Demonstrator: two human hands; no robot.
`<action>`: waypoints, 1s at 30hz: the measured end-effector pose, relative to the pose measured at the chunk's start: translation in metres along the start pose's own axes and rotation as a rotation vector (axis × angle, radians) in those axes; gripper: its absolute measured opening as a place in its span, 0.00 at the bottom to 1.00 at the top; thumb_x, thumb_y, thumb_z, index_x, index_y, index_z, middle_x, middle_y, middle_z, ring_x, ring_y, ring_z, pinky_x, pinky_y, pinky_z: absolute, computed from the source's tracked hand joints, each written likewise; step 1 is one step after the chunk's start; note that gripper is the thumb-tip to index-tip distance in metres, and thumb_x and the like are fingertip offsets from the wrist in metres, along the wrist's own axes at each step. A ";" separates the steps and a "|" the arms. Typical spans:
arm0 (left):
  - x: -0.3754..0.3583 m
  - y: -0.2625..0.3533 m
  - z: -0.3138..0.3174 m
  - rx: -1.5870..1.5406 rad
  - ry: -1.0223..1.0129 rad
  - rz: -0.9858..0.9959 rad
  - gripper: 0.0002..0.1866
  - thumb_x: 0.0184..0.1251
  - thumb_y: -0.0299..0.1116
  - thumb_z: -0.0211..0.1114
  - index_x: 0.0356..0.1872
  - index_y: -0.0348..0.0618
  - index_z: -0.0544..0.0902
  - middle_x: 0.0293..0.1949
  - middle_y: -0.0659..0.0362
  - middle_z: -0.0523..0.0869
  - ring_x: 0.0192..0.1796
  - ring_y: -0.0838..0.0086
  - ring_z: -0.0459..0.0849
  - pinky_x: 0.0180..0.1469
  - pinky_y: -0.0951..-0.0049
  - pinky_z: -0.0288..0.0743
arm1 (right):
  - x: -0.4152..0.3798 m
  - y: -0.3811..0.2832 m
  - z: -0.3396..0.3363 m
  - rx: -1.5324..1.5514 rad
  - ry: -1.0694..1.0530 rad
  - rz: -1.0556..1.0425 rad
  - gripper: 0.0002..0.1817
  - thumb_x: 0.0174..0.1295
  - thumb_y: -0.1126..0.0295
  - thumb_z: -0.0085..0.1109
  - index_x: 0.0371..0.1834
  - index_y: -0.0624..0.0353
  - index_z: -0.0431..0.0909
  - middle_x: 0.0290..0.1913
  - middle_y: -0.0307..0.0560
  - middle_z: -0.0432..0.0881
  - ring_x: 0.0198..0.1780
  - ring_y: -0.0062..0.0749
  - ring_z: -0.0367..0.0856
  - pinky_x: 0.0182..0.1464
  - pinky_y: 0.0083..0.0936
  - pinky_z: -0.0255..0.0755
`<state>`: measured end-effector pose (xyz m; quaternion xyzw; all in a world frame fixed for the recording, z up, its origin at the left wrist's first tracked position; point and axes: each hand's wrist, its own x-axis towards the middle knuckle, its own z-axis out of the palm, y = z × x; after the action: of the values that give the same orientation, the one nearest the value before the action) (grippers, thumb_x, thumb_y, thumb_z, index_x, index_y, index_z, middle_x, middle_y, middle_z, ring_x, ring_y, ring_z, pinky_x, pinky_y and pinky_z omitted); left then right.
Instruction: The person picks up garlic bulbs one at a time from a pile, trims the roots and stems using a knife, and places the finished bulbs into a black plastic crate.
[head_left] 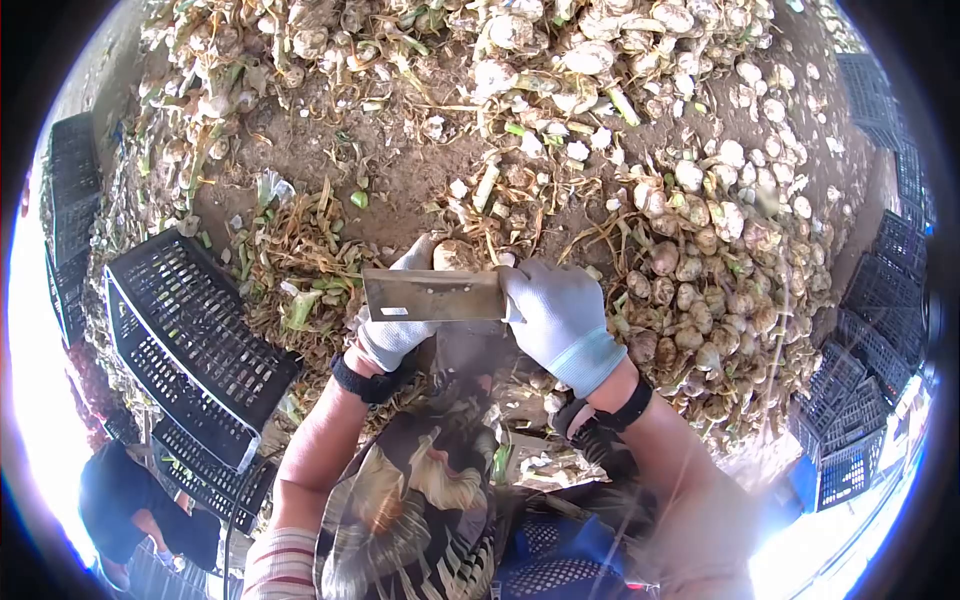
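Observation:
A wide-bladed cleaver [435,297] lies crosswise in front of me, its flat side facing up. My right hand [555,318], in a pale glove, is closed round the cleaver's handle end. Partly behind the blade, my left hand [393,340], gloved too, is closed against a garlic bulb [457,256] that shows just beyond the blade's far edge. The blade hides most of the left fingers and the near side of the bulb. Dry stalks lie on the ground around the bulb.
Trimmed garlic bulbs [700,300] are heaped at the right. Untrimmed garlic [590,55] lies along the far side. Cut stalks [310,240] pile up left, beside a black crate [195,330]. More crates [860,390] stand far right. Another person [140,505] is at lower left.

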<state>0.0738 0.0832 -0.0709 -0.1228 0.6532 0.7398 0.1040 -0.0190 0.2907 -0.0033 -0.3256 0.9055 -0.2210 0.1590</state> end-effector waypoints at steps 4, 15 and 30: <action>-0.007 -0.012 -0.013 -0.103 -0.076 0.014 0.51 0.63 0.45 0.75 0.77 0.33 0.53 0.61 0.52 0.80 0.57 0.72 0.81 0.60 0.69 0.76 | -0.001 0.002 0.005 0.013 0.004 -0.006 0.06 0.53 0.70 0.63 0.34 0.52 0.82 0.27 0.44 0.78 0.26 0.45 0.80 0.31 0.38 0.73; 0.009 0.060 0.027 0.020 -0.130 -0.192 0.33 0.48 0.23 0.79 0.59 0.40 0.75 0.47 0.61 0.83 0.52 0.75 0.81 0.54 0.72 0.77 | -0.027 0.054 0.031 0.331 -0.129 0.575 0.10 0.59 0.62 0.63 0.38 0.55 0.86 0.30 0.54 0.86 0.33 0.49 0.87 0.37 0.41 0.80; 0.060 0.139 0.112 0.440 -0.375 0.667 0.21 0.49 0.30 0.70 0.49 0.50 0.84 0.53 0.53 0.84 0.52 0.55 0.82 0.56 0.50 0.75 | -0.031 0.043 0.081 1.367 0.124 0.822 0.10 0.62 0.73 0.64 0.46 0.61 0.85 0.26 0.40 0.83 0.20 0.20 0.76 0.22 0.21 0.70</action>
<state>-0.0321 0.1762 0.0536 0.2561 0.7690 0.5857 -0.0001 0.0165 0.3169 -0.0894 0.2167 0.6243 -0.6684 0.3414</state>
